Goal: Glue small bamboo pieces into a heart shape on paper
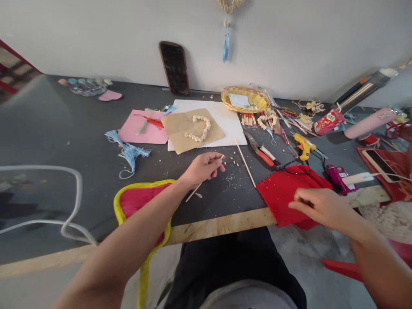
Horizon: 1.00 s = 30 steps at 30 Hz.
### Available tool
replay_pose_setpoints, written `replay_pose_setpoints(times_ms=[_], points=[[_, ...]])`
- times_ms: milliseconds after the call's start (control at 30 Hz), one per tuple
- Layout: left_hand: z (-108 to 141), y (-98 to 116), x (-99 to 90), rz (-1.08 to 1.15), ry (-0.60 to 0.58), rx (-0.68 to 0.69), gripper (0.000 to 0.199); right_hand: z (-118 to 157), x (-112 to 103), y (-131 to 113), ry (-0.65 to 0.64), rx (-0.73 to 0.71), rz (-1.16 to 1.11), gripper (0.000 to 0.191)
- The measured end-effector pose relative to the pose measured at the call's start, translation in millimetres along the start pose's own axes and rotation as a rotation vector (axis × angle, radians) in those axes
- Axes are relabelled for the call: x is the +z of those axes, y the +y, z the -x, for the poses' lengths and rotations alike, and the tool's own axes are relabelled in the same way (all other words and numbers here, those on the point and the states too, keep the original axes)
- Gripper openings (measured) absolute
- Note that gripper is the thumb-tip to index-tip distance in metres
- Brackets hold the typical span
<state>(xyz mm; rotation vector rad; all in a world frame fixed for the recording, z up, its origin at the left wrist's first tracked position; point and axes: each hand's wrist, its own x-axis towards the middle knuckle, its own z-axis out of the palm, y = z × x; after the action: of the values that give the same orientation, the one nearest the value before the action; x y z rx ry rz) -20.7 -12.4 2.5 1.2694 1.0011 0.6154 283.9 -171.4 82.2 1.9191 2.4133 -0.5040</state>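
A thin wooden stick (194,192) is pinched in my left hand (206,167), which is closed over the table's middle. My right hand (317,206) is closed above a red cloth (280,193), round a small pale piece too hidden to name. Behind my left hand, a curved string of cream-coloured beads (206,128) lies on brown paper (177,131), which rests partly on a white board (230,128). Another thin stick (245,163) lies between my hands, with pale crumbs near it.
Pliers (262,152), a yellow glue gun (303,146) and a wicker basket (245,99) are at the back right. Blue tassels (128,152) and pink paper (141,127) lie left. A phone (175,68) leans on the wall. A yellow-edged fan (128,201) lies under my left forearm.
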Motion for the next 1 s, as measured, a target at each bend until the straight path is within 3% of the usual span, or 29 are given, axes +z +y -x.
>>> replay_pose_setpoints(times_ms=[100,233,400,567,700,1000], points=[[-0.6,-0.2,-1.7,0.056,-0.002,-0.016,0.029,-38.8,3.6,-13.1,0.195,-0.140,-0.011,0.016],[-0.4,1.6,-3.4,0.098,-0.006,-0.028,0.029,-99.4,9.5,-31.3,0.410,-0.346,0.040,0.033],[-0.7,1.7,-3.6,0.107,0.000,-0.043,0.021,-155.8,20.1,-47.4,0.454,-0.398,0.079,0.026],[-2.1,-0.3,-3.6,0.085,-0.008,-0.057,0.016,-165.5,35.6,-35.3,0.375,-0.403,0.005,0.010],[-2.0,1.0,-3.3,0.074,-0.004,-0.062,0.015,-165.9,43.2,-23.2,0.328,-0.395,-0.040,0.009],[-0.6,3.8,-5.0,0.114,0.004,-0.074,0.018,-174.6,56.6,-22.7,0.315,-0.376,-0.025,0.009]])
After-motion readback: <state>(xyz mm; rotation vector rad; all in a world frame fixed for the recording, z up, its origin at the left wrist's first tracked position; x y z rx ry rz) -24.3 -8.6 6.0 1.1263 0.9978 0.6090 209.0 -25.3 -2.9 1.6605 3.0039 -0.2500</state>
